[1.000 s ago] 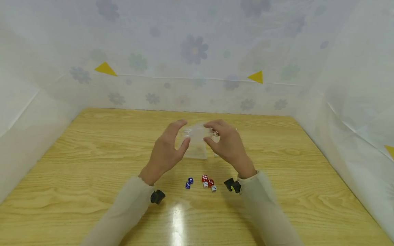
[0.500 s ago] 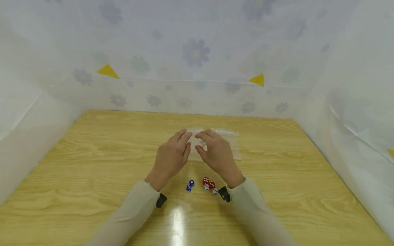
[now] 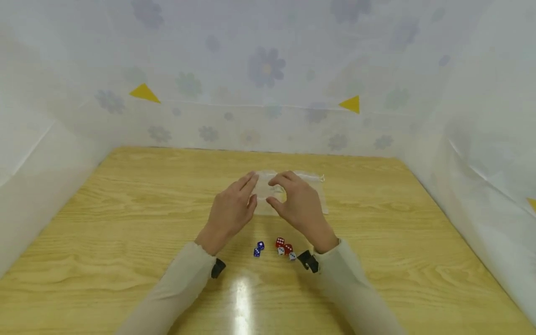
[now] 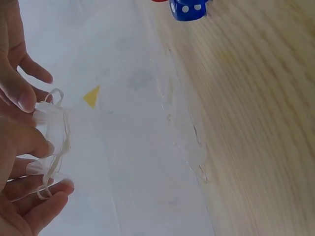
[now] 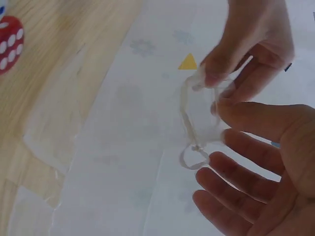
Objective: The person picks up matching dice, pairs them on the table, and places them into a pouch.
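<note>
Between my two hands is a small sheer white drawstring pouch (image 4: 61, 130), with thin cord loops at its sides. My left hand (image 3: 229, 211) pinches one side of its mouth between thumb and fingers. On the other side my right hand (image 3: 302, 207) pinches the edge with thumb and index finger, its other fingers spread, as the right wrist view shows. In the head view the pouch is faint, and its contents cannot be made out. Nearer the body lie blue dice (image 3: 258, 249), red dice (image 3: 280, 242) and white dice (image 3: 292, 256).
More sheer pouch material lies flat on the wooden table (image 3: 125, 209) beyond the hands, including a drawstring pouch (image 3: 324, 200) partly behind the right hand. A flower-patterned white sheet (image 3: 234, 121) with yellow triangles (image 3: 144, 93) encloses the back and sides.
Both hands have come down and closer together, the right hand shifting left. The flat pouch at the right shows more now. The dice on the table stay put.
</note>
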Tool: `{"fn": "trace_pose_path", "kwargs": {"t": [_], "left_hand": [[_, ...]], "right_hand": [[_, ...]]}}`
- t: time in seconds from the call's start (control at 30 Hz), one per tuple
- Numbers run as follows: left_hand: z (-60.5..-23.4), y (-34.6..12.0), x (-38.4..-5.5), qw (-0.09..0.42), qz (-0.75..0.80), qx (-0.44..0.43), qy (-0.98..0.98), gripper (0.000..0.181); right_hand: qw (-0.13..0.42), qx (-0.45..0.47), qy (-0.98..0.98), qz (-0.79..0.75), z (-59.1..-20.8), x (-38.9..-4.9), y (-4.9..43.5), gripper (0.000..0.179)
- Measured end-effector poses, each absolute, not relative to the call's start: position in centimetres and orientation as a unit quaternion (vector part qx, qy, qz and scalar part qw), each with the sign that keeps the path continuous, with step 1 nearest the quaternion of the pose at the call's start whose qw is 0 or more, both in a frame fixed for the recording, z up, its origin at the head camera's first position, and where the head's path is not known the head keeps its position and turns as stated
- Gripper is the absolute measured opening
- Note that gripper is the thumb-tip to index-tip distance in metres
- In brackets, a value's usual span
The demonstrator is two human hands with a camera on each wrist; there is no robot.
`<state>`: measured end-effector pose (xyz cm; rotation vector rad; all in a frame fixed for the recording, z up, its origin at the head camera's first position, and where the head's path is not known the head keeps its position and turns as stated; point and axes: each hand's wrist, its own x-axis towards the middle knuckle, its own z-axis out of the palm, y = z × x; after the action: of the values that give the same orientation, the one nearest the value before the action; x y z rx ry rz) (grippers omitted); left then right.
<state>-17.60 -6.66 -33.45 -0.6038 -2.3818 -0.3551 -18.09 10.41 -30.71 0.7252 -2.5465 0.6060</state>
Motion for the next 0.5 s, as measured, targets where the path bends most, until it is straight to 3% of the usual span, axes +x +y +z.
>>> {"fn": "trace_pose_path", "kwargs": {"t": [0.17,0.4,0.5], "left_hand": [[-33.1,-7.3,-18.0,0.316,-0.142,-0.218,-0.913,0.046],[-33.2,-7.7,-18.2,0.284,-0.154,-0.206,-0.924,0.048],[-33.4,-7.6,-18.0,0.269,-0.155,-0.210,-0.927,0.048]], "right_hand": [[0.148,0.271,-0.924,0.223,-30.0,-17.3,10.6,0.022],[-0.033,0.277,-0.940,0.196,-31.9,-16.9,9.9,0.023],[-0.087,0.270,-0.940,0.190,-32.8,-16.8,9.6,0.023]]}}
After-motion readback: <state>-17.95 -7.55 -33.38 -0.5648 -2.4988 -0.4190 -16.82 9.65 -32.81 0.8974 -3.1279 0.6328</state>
